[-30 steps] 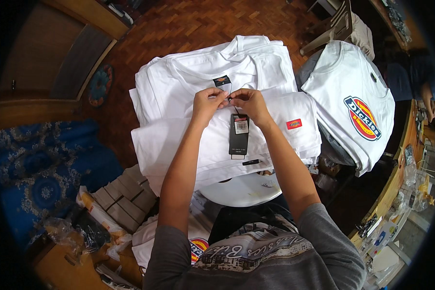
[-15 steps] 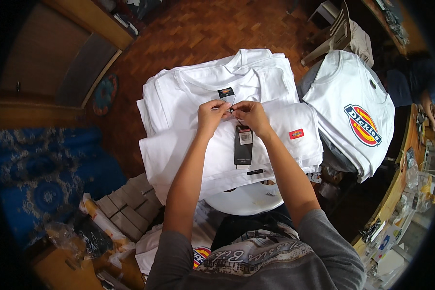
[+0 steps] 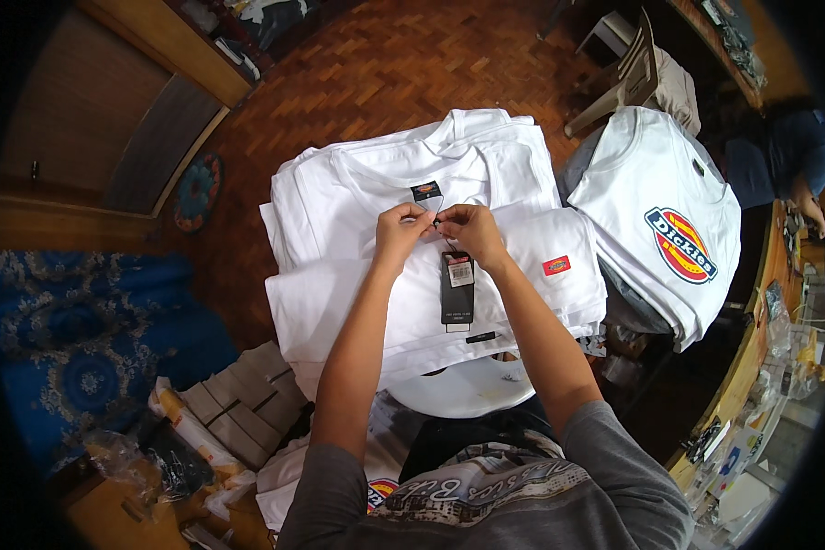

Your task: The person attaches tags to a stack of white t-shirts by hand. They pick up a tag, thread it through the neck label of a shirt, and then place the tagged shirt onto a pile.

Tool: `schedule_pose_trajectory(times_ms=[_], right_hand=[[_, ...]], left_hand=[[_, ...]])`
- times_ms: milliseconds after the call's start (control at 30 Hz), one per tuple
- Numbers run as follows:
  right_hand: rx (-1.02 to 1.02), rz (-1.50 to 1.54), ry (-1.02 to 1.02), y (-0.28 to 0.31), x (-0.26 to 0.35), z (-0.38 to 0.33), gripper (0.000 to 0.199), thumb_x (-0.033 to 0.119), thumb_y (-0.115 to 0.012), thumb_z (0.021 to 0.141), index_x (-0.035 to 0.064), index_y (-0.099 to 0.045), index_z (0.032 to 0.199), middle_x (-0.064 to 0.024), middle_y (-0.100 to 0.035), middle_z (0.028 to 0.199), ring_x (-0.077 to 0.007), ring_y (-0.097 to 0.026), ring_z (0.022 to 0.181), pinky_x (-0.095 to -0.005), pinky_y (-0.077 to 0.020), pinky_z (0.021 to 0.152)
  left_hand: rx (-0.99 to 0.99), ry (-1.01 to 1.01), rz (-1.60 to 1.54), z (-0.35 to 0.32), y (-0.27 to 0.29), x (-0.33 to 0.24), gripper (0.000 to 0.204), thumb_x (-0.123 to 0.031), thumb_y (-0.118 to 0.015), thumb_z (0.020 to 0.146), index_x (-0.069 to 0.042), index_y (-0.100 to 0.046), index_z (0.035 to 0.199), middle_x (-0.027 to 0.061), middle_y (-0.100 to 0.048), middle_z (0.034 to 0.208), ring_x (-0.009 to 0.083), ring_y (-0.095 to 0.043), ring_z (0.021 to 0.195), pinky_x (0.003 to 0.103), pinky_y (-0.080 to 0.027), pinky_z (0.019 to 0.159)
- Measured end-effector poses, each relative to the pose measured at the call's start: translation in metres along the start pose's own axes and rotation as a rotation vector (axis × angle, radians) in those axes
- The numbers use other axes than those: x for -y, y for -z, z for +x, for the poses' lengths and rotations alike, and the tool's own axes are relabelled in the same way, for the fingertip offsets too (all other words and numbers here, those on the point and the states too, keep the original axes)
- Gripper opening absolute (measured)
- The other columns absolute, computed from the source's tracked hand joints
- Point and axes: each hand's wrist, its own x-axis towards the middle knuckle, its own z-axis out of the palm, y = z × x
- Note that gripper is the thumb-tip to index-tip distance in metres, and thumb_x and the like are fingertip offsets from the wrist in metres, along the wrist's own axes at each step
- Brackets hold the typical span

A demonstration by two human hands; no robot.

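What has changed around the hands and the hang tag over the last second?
Very little. Both hands, left hand and right hand, stay pinched together just below the collar label of the top white shirt, and the dark hang tag still dangles beneath them. The shirt pile and the printed shirt on the right lie as before; only the camera view shifted slightly.

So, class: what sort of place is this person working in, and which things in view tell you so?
Probably a home workroom for packing clothing for sale: stacked white T-shirts, a black hang tag at the hands, a wood parquet floor, and small cartons.
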Motion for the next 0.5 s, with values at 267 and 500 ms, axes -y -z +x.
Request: schedule_pose_trajectory(times_ms=[267,500], right_hand=[[0.033,-0.185,0.033,0.003,0.003,-0.007,0.012,-0.002,-0.054,0.067,-0.0025,-0.058,0.078,-0.0086,-0.058,0.063,-0.0105,-0.051,0.052,-0.0229,-0.0422,0.050],[0.096,-0.162,0.093,0.006,-0.001,-0.007,0.013,-0.004,-0.052,0.066,-0.0032,-0.057,0.077,-0.0097,-0.057,0.063,-0.0125,-0.051,0.055,-0.0241,-0.0421,0.052]], left_hand=[[0.252,0.336,-0.333,0.007,0.013,0.013,0.010,-0.009,-0.053,0.077,0.000,-0.050,0.078,0.0057,-0.051,0.079,0.0138,-0.052,0.077,0.024,-0.045,0.074],[0.343,0.436,-0.451,0.009,0.015,0.016,0.011,-0.005,-0.050,0.078,0.004,-0.047,0.084,0.0086,-0.049,0.086,0.0170,-0.051,0.082,0.026,-0.043,0.080]])
